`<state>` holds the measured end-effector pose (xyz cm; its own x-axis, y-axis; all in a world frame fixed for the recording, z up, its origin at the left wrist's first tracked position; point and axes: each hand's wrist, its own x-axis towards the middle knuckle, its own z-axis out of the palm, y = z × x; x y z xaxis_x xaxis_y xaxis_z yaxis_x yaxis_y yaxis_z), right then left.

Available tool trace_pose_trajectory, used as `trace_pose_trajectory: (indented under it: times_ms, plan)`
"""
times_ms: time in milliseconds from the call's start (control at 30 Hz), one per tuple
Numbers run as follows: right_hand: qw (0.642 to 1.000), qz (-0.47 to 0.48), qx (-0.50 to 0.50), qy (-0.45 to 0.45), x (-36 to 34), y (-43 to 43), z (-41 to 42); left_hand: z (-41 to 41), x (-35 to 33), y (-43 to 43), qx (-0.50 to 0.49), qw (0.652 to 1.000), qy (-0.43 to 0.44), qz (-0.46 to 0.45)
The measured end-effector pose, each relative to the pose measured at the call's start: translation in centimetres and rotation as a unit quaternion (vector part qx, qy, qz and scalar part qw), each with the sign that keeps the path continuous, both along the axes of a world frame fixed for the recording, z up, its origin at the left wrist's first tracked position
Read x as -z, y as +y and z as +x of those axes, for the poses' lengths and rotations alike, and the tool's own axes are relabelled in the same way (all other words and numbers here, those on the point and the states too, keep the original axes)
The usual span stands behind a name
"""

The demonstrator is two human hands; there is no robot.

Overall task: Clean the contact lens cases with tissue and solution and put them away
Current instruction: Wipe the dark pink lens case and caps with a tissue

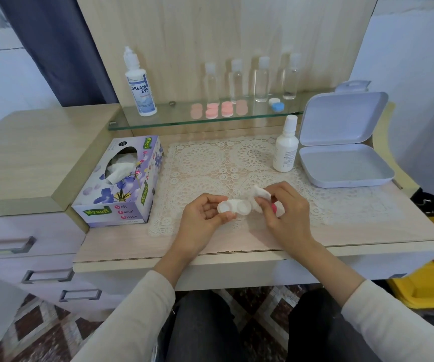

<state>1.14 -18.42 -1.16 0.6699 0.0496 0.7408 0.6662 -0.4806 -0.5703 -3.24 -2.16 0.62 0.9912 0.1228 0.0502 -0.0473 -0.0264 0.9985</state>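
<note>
My left hand (205, 214) pinches the case (234, 207), lying left-right; my right hand (285, 209) grips tissue (261, 195) at its right end.

The solution bottle (140, 84) at far left is reading "DREAM EYE"; the tissue box (122, 181) is showing "Mysoft Soft Facial Tissue".

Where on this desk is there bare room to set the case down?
Free: the lace mat between the tissue box and the white bottle; the desk strip in front of the open box, right of the right hand. The box's tray looks bare too. Crowded: the glass shelf, lined with bottles and lens cases.
</note>
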Motion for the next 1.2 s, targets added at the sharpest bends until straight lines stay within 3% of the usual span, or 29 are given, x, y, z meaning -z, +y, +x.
trace_pose_trajectory:
  times_ms: [167,267,567,667,900,1033,1200]
  plan:
    - [0.999,0.021,0.030,0.007,-0.3,-0.6,0.3,0.2,0.1,-0.7,-0.007,0.981,-0.048,0.188]
    - [0.999,0.021,0.032,0.008,-0.4,-1.2,0.4,0.3,0.1,-0.9,-0.009,0.941,-0.111,0.320]
    - [0.998,0.010,0.021,0.058,-1.2,-1.9,0.0,1.1,-1.1,0.0,0.008,0.832,-0.112,0.543]
    - [0.998,0.007,0.017,0.061,-1.5,-1.9,-0.1,1.2,-1.2,0.1,0.032,0.829,-0.111,0.548]
    - [0.990,-0.035,-0.026,0.131,-2.7,-1.8,-0.6,1.2,-2.4,0.2,0.056,0.877,-0.141,0.456]
    - [0.995,-0.070,-0.061,0.047,-3.5,-1.7,-0.1,1.2,-3.7,0.2,0.073,0.881,-0.143,0.444]
    - [0.984,-0.060,-0.145,0.089,-4.3,-1.5,-0.7,1.5,-4.7,0.6,0.083,0.897,-0.121,0.416]
